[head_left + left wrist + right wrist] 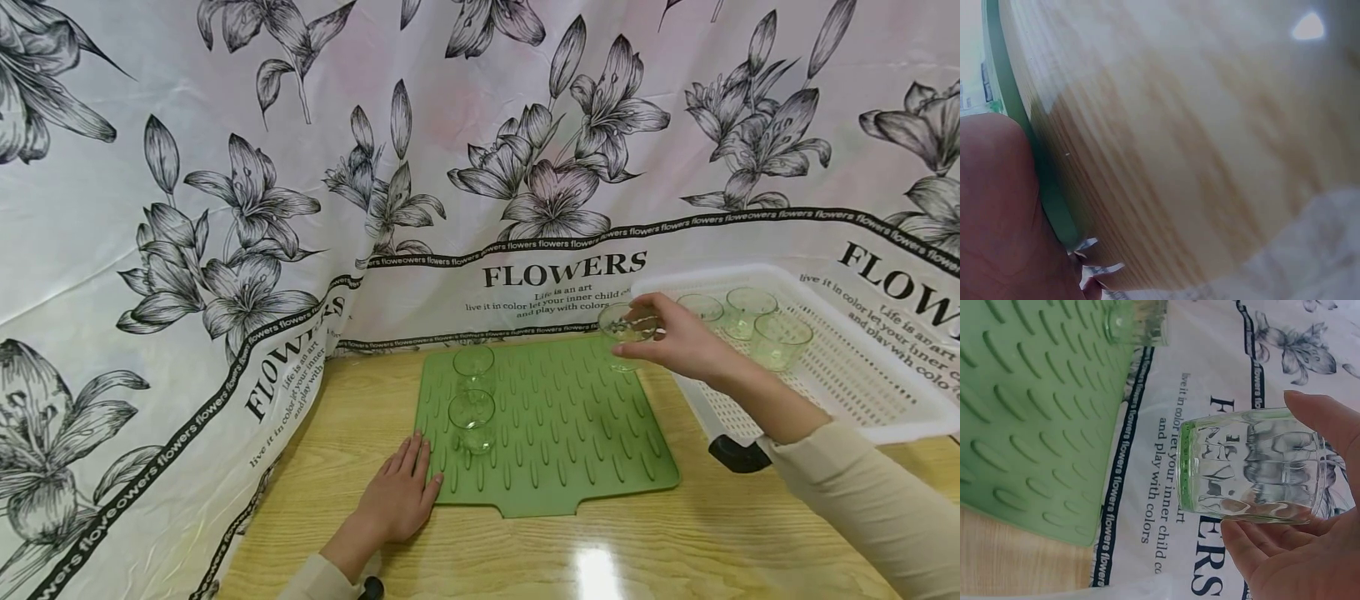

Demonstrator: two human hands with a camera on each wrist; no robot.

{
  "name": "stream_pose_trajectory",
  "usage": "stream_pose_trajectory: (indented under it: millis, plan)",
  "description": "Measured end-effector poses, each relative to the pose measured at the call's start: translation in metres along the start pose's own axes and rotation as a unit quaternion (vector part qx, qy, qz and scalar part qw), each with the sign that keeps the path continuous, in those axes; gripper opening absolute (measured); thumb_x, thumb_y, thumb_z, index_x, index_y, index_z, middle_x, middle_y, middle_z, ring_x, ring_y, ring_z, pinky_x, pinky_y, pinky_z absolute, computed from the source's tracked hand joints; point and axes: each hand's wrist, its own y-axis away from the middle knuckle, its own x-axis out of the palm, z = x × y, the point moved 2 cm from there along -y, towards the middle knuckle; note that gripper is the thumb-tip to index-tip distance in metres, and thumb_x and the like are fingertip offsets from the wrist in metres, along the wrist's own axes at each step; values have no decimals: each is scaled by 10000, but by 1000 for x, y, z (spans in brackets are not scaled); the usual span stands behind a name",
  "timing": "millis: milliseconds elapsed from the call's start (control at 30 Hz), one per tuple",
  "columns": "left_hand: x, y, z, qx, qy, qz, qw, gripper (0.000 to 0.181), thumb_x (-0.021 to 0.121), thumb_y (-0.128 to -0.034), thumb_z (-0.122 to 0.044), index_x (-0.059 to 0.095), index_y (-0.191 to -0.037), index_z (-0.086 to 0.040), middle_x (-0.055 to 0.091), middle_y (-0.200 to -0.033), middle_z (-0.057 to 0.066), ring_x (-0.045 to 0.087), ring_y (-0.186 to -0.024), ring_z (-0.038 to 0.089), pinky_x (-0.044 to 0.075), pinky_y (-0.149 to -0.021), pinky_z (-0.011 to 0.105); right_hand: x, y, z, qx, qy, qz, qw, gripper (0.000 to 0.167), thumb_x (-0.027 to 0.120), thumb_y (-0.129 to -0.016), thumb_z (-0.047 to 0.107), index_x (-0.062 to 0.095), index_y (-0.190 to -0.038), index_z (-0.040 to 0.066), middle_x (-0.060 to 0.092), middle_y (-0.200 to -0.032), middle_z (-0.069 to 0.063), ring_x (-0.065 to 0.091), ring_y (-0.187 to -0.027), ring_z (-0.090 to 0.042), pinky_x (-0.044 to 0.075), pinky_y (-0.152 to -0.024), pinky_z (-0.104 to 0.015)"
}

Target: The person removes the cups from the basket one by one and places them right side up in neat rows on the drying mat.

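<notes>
My right hand (678, 340) grips a clear glass tumbler (1250, 467) by its sides, thumb on one side and fingers on the other. In the head view the tumbler is held above the far right corner of a green ridged drying mat (555, 433). My left hand (401, 492) lies flat with straight fingers at the mat's left edge, the fingertips touching it. Two more glasses stand on the mat's left side, a rear glass (474, 367) and a front glass (472, 421). The left wrist view shows mostly tabletop beside part of the hand.
To the right stands a white slotted basket (862, 421) with a dark foot or handle (738, 454); three glasses (782, 342) are in it. A flower-printed curtain (420, 167) hangs behind and along the left of the wooden table (645, 550).
</notes>
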Motion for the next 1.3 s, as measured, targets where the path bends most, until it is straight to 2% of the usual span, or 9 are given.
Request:
stream_pose_trajectory:
  millis: [167, 400, 667, 867, 1133, 1300]
  plan:
    - [3, -1, 2, 61, 37, -44, 10000, 677, 295, -1125, -441, 259, -1601, 38, 162, -1686, 218, 189, -1545, 403, 258, -1211, 565, 7, 0, 2, -83, 58, 0, 9999, 903, 825, -885, 334, 316, -1521, -55, 495, -1431, -255, 502, -1295, -433, 484, -1025, -565]
    - [9, -3, 5, 51, -48, -48, 10000, 697, 238, -1124, -476, 221, -1617, 16, 123, -1697, 194, 156, -1556, 382, 243, -1221, 555, 17, -3, 4, -182, 37, 21, 9998, 869, 831, -877, 316, 347, -1499, -49, 501, -1426, -269, 499, -1296, -439, 423, -1082, -597]
    - [11, -6, 8, 31, -166, 43, 9998, 694, 241, -1123, -484, 215, -1623, -3, 102, -1701, 182, 142, -1560, 371, 242, -1225, 544, 26, -10, 7, -175, 71, -4, 9998, 879, 835, -873, 313, 340, -1507, -41, 504, -1430, -257, 490, -1312, -441, 411, -1095, -593]
    - [14, -9, 11, 26, -74, 10, 10000, 687, 268, -1123, -477, 229, -1621, -6, 103, -1703, 178, 138, -1561, 376, 238, -1224, 552, 34, -16, 14, -175, -82, 9, 9998, 908, 836, -873, 320, 318, -1523, -48, 500, -1430, -245, 488, -1309, -414, 408, -1100, -579]
    - [7, -5, 6, 38, 24, 61, 10000, 684, 267, -1125, -461, 233, -1615, 15, 113, -1698, 197, 146, -1557, 386, 236, -1223, 559, 43, -20, 19, -180, -204, 82, 9996, 904, 827, -884, 262, 292, -1533, -69, 490, -1437, -266, 483, -1307, -424, 435, -1083, -573]
    - [4, -3, 4, 30, 46, 111, 9999, 675, 279, -1127, -443, 226, -1614, 21, 109, -1697, 201, 139, -1558, 390, 227, -1226, 559, 45, -24, 21, -148, -252, 92, 9995, 956, 838, -872, 294, 269, -1555, -58, 472, -1472, -251, 469, -1348, -435, 440, -1088, -565]
